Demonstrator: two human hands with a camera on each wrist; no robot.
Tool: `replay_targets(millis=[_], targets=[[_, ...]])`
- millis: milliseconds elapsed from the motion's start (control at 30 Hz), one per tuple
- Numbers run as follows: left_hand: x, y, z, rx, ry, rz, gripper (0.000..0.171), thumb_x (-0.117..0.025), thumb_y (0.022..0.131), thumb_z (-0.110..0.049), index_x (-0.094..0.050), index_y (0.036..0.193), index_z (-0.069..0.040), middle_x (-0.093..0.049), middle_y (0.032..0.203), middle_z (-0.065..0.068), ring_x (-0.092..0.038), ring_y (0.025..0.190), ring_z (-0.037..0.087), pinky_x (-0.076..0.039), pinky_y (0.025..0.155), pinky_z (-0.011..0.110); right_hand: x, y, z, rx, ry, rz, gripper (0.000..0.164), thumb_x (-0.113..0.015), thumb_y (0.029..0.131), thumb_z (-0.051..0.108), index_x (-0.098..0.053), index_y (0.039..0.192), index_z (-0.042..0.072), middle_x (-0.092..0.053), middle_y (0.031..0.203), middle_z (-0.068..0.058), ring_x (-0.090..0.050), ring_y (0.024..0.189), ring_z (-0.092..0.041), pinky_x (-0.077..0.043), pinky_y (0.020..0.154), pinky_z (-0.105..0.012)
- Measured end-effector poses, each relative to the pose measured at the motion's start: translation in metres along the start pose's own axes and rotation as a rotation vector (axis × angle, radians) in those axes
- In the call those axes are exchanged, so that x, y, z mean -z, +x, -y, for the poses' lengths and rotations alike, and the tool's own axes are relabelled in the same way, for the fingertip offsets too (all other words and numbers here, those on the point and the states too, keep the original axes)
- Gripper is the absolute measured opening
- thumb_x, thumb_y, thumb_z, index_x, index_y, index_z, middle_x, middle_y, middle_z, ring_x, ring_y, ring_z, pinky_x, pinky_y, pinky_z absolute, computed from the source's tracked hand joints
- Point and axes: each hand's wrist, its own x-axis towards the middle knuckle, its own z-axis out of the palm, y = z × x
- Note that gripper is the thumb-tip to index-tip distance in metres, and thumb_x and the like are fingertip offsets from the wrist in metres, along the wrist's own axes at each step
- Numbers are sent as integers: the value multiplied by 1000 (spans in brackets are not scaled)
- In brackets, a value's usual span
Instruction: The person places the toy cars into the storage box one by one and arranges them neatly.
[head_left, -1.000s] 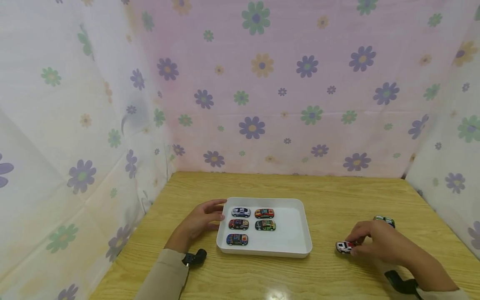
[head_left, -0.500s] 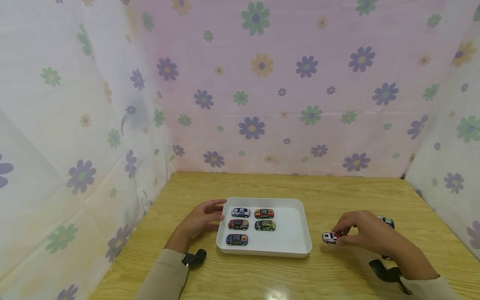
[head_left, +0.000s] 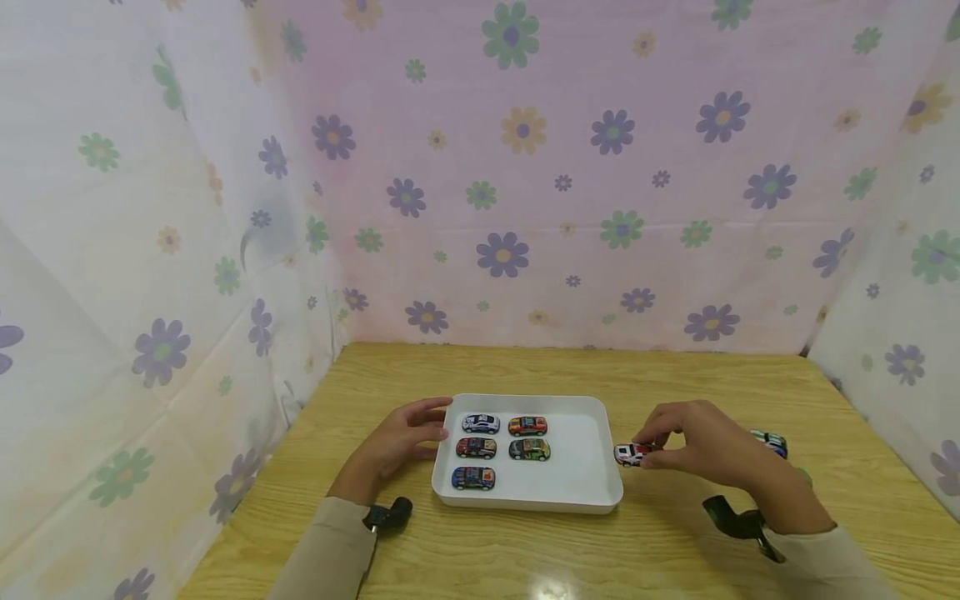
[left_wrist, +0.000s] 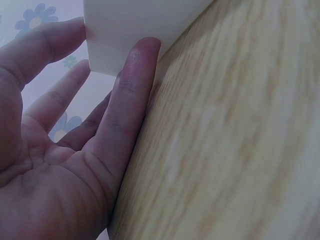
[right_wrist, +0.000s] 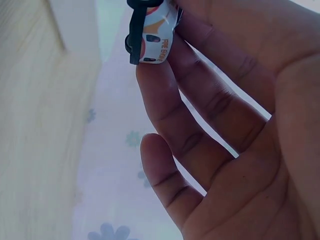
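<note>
Flowered cloth (head_left: 420,258) backed the tabletop (head_left: 450,550); I saw the left hand (head_left: 401,437), uncurled, touching the tray (head_left: 577,479), the right hand (head_left: 693,442) pinching a car (head_left: 627,454) just beside it, on the tabletop's right-edge side.

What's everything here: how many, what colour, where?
Table: one, yellowish wood pattern, in front.
Flowered cloth: count unclear, pink and white, behind and both sides.
Tray: one, white, on the table.
Tray cars: five (white, green, blue, two red), in the tray.
Held car: one, red and white, by the tray's right edge.
Far-right car: at least one, green and white, partly hidden.
Wrist cameras: two, black, one per wrist.
Sleeves: two, beige, lower edge.
Left hand: one, bare, at the tray's left edge.
Right hand: one, bare, pinching the held car.
</note>
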Motion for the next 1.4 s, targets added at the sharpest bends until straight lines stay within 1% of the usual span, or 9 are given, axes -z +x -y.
replay_targets(millis=[167,367,600,767,967,1067,1200,1400], targets=[[0,1,1,2,-3,3,65,-75,93,-5,-53,152,-19,-49,154,17,-62,124,30,-62,92,49,0,11,6,-1,8,3,19,-81,89,37,-79,108,32,-71,100,17,-66,86,1,-59,72,-26],[2,1,1,-2,-1,11,65,-75,93,-7,-52,153,-19,-48,154,17,-63,123,30,-62,92,49,3,25,14,18,-8,-32,19,-83,88,30,-79,107,32,-71,99,18,-65,86,1,-58,73,-27],[2,1,0,1,7,6,64,-75,93,-6,-53,152,-20,-49,154,17,-63,123,30,-62,92,50,1,44,24,65,1,-42,18,-82,89,33,-80,107,28,-71,100,15,-66,85,0,-58,70,-25],[2,1,0,1,5,6,65,-75,93,-6,-52,152,-19,-48,154,17,-62,124,30,-62,92,50,-1,53,31,63,27,-23,17,-81,90,32,-80,106,27,-71,100,13,-67,86,0,-59,73,-26],[1,1,1,-8,0,13,66,-76,93,-7,-51,153,-17,-48,154,19,-63,123,30,-62,92,49,-8,57,34,29,60,8,15,-82,90,29,-81,105,25,-71,100,12,-68,86,-3,-60,75,-26],[0,3,1,-8,-4,19,65,-76,93,-7,-52,153,-18,-47,156,18,-63,124,31,-61,93,49,-12,58,35,13,69,14,14,-82,90,27,-81,104,24,-72,98,11,-68,86,-4,-60,75,-26],[-2,2,0,-9,4,16,65,-75,94,-7,-52,153,-19,-46,156,18,-63,125,32,-62,93,49,-20,63,36,16,84,16,14,-83,89,26,-81,103,23,-72,98,10,-68,87,-4,-59,74,-26],[1,2,1,-10,-5,4,65,-76,92,-6,-53,152,-19,-48,155,18,-63,123,31,-62,92,49,-33,70,38,21,87,27,15,-83,89,26,-81,103,23,-72,98,12,-68,86,-4,-59,75,-25]])
